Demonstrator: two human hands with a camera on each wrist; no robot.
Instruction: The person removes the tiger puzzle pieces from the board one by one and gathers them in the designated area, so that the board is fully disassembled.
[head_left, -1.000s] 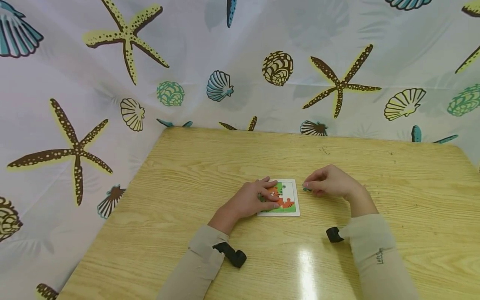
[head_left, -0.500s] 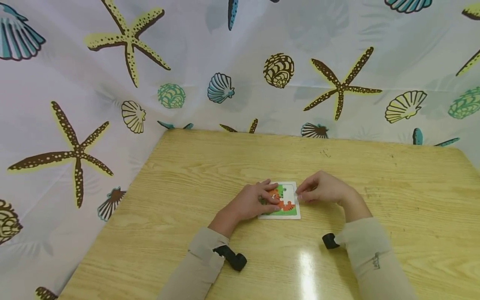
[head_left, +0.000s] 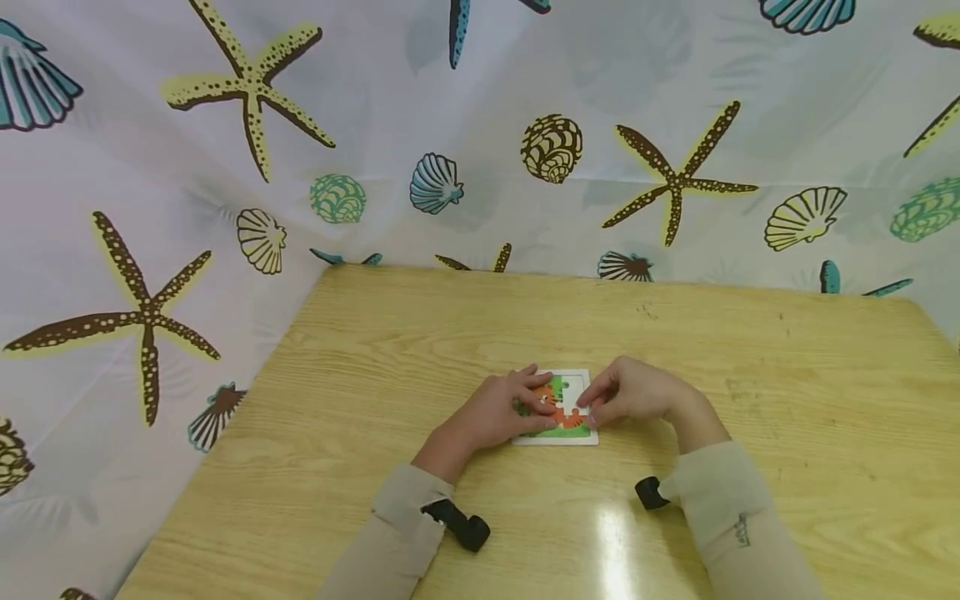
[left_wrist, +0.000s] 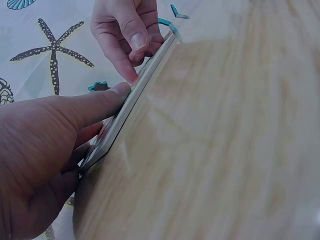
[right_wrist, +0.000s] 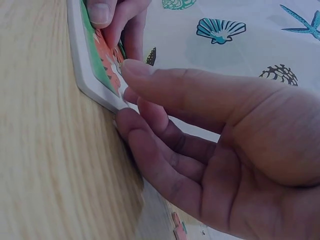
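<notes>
A small jigsaw puzzle (head_left: pixel 572 423) in a white frame lies on the table, showing an orange animal on green with a bare white patch at its upper right. My left hand (head_left: pixel 493 410) rests on its left part with fingers spread, and the left wrist view has that thumb along the near frame edge. Over the right edge is my right hand (head_left: pixel 636 395), thumb and index fingertips close together beside the white patch. The puzzle piece it pinches is hidden by the fingers. In the right wrist view, the puzzle's corner (right_wrist: pixel 100 96) shows right at those fingertips.
The light wooden table (head_left: pixel 420 333) extends around the puzzle. Behind it and to the left hangs a white curtain (head_left: pixel 487 208) printed with starfish and shells. A small reddish thing (right_wrist: pixel 178 229) shows below the right hand in the right wrist view.
My right hand has moved left and nearer, from beside the puzzle to over its right edge. The greenish piece seen at its fingertips is now out of sight. My left hand stays put.
</notes>
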